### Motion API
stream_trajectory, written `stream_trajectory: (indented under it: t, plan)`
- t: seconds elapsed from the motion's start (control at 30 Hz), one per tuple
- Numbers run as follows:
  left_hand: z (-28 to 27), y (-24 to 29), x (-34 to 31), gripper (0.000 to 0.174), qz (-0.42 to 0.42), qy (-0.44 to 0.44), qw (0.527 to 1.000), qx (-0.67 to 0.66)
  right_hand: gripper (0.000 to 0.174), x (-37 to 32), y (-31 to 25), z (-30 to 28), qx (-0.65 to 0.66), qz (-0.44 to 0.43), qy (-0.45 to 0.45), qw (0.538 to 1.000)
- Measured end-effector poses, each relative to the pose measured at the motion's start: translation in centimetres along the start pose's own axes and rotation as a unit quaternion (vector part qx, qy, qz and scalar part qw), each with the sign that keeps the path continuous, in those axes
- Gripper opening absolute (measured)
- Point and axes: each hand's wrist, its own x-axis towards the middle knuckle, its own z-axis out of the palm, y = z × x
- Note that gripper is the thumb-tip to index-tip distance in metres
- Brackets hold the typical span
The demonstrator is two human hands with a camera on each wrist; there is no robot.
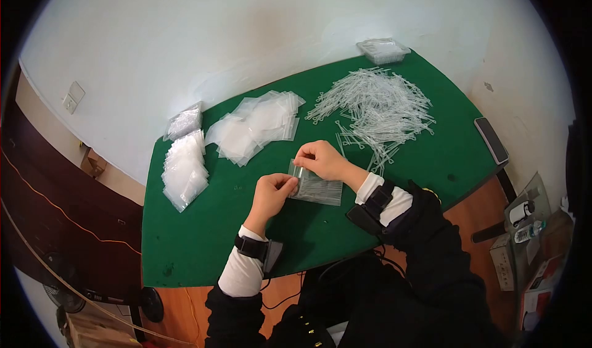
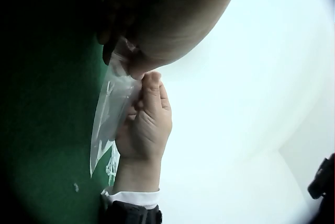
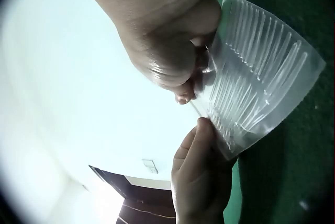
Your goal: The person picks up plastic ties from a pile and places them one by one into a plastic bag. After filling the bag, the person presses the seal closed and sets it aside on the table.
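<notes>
A clear plastic bag (image 1: 320,190) with several thin clear sticks inside is held just over the green table by both hands. My left hand (image 1: 270,197) pinches its left edge between thumb and fingers. Close by, my right hand (image 1: 325,161) pinches the same edge near its upper corner. In the right wrist view the bag (image 3: 261,72) spreads out flat, its sticks lying side by side, and the left thumb presses on its edge. The left wrist view shows the bag (image 2: 107,111) edge-on, with the fingertips of both hands near each other.
A pile of loose clear sticks (image 1: 382,104) lies at the back right, a filled pack (image 1: 383,50) behind it. Flat empty bags (image 1: 256,126) and another bag stack (image 1: 185,172) lie at the left, near a wrapped pack (image 1: 184,122). A dark device (image 1: 491,140) lies on the right edge.
</notes>
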Motion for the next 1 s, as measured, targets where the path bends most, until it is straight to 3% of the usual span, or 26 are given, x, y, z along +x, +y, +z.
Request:
stream_trajectory:
  t: [0.2, 0.33, 0.43, 0.6, 0.7, 0.73, 0.83, 1.0]
  plan:
    - [0.0, -0.3, 0.1, 0.018, -0.002, 0.004, 1.000, -0.024, 0.016, 0.3, 0.6, -0.3, 0.020, 0.009, 0.020, 1.000]
    - [-0.4, -0.6, 0.2, 0.018, 0.011, 0.027, 1.000, 0.011, 0.017, 0.5, 1.0, -0.9, 0.076, 0.059, -0.010, 0.995]
    - [-1.5, -1.0, 0.7, 0.017, 0.031, 0.133, 0.991, -0.004, 0.013, 0.3, 0.9, -1.8, -0.015, 0.046, -0.063, 0.997]
    - [-2.6, -1.6, 1.0, 0.015, 0.024, 0.188, 0.980, -0.055, 0.013, 0.4, 1.1, -2.5, -0.038, 0.085, -0.057, 0.994]
    - [-2.3, -1.7, 1.0, 0.013, 0.004, 0.109, 0.990, -0.093, 0.016, 0.5, 1.3, -2.1, 0.067, 0.117, 0.080, 0.988]
    - [-2.1, -1.5, 0.9, 0.013, 0.005, 0.110, 0.990, -0.093, 0.016, 0.6, 1.3, -1.9, 0.067, 0.115, 0.081, 0.988]
    - [-1.3, -1.2, 0.6, 0.011, -0.003, 0.007, 0.990, -0.142, 0.020, 0.6, 1.5, -1.4, -0.036, -0.021, 0.170, 0.985]
    - [-1.4, -0.7, 0.4, 0.011, 0.020, -0.043, 0.986, -0.159, 0.023, 0.5, 1.2, -1.2, -0.081, -0.051, 0.193, 0.977]
